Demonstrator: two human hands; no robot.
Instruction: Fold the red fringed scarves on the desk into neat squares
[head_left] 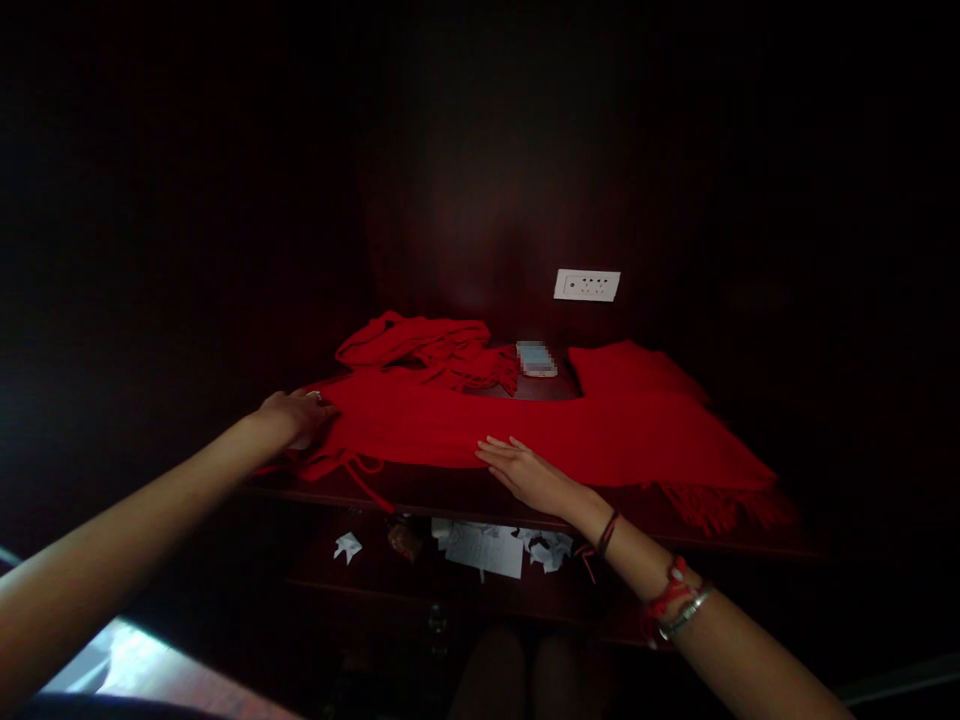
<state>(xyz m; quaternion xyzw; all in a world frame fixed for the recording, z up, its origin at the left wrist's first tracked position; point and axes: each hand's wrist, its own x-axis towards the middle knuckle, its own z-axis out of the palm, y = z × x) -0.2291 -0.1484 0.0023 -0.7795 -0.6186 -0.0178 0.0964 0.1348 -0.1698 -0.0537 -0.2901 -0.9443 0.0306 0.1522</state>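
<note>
A long red scarf (570,425) with a fringed end lies spread across a dark wooden table (465,490). My left hand (296,412) rests on the scarf's left end, fingers curled over the cloth. My right hand (525,470) lies flat on the scarf's near edge, fingers stretched out and apart. A second red scarf (420,345) sits bunched up behind the left part. A folded red cloth (630,368) lies at the back right.
A phone (537,360) lies on the table between the bunched scarf and the folded cloth. A white socket plate (587,285) is on the dark back wall. Scraps of white paper (487,548) lie on a lower shelf under the table.
</note>
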